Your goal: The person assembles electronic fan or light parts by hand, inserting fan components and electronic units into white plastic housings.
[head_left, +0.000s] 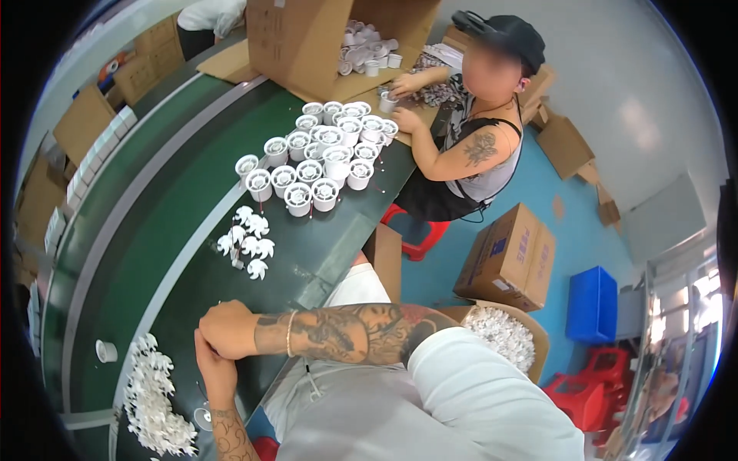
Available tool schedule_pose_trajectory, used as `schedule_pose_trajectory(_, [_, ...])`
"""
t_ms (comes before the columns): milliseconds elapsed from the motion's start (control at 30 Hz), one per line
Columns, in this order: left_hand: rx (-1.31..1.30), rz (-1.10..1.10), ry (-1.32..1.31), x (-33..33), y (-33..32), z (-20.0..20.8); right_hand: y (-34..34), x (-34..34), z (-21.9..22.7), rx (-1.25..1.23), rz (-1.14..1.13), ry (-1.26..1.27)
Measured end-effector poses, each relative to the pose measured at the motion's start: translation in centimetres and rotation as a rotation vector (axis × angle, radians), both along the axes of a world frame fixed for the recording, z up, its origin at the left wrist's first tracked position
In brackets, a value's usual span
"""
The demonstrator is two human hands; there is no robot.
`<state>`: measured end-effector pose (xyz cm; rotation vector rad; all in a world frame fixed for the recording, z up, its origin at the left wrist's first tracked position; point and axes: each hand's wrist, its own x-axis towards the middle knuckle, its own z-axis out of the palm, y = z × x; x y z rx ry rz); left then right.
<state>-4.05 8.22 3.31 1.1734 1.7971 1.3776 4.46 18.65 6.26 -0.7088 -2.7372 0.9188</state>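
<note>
My right hand (230, 329) is closed, its fingers curled down at the edge of the dark green worktop (196, 288). Pressed against it from below is my left hand (217, 374), whose fingers seem curled in and are partly covered by the right. Whatever lies between the two hands is hidden. Several small white fan blades (250, 238) lie just beyond them, and a long heap of white blade pieces (150, 396) spreads to the left. Beside my left wrist sits a round, pale ring-like part (203, 419).
Many white round fan housings (310, 170) with thin wires stand farther up the worktop. A green conveyor belt (146, 223) curves along the left, with one white cup (106, 351) on it. Across, a co-worker (480, 150) handles a housing by an open carton (307, 46).
</note>
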Motion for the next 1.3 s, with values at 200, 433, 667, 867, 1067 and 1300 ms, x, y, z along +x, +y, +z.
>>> schedule_pose_trajectory(200, [0.045, 0.038, 0.397, -0.1, -0.3, -0.7, 2.0, 3.0, 1.3, 0.080, -0.067, 0.215])
schedule_pose_trajectory(433, [-0.033, 0.111, 0.600, 0.1, 0.1, 0.1, 5.8, 14.4, -6.9, -0.402, -0.487, 0.473])
schedule_pose_trajectory(667, [0.063, 0.207, 0.482, 1.2, 0.6, 2.1, 7.5, 14.5, -5.2, -0.870, -0.594, 0.440])
schedule_pose_trajectory(867, [0.059, 0.203, 0.517, -0.3, 0.7, -0.4, 9.2, 12.8, -4.3, -0.906, -0.567, 0.444])
schedule_pose_trajectory(1067, [0.005, 0.218, 0.533, -0.9, 0.1, -2.7, 10.7, 12.6, -4.3, -1.755, -0.204, 0.809])
schedule_pose_trajectory(1300, [0.004, 0.228, 0.562, -1.1, 0.0, -3.1, 11.7, 11.8, -4.6, -1.308, -0.456, 0.615])
